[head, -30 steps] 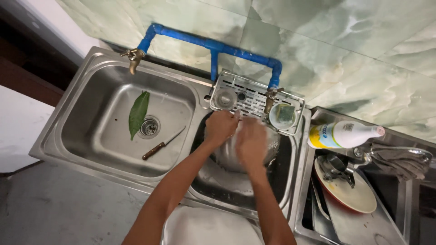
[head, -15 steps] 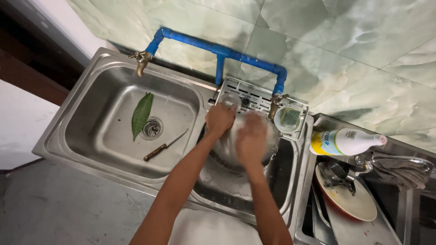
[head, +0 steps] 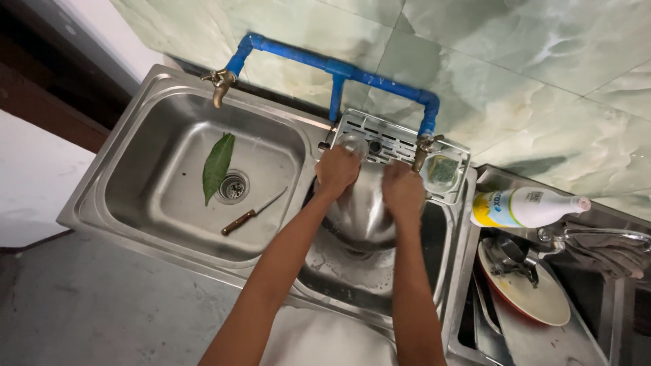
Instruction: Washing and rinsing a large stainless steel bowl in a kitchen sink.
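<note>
You stand over a double steel sink set against a wall of pale green marbled tiles, with a blue pipe running along it to two brass taps. Grey floor shows below the sink's near rim.

Your left hand and right hand are both closed around a steel bowl, one on each side of its far edge. The bowl is round, shiny and wet, tipped with its outside toward you, and it sits in the basin under your hands, above soapy water.

Left of your left hand, in the other basin, lie a green leaf and a wooden-handled knife, well apart from the bowl. Right of your right hand lies a white bottle on its side, with a plate nearer you.
</note>
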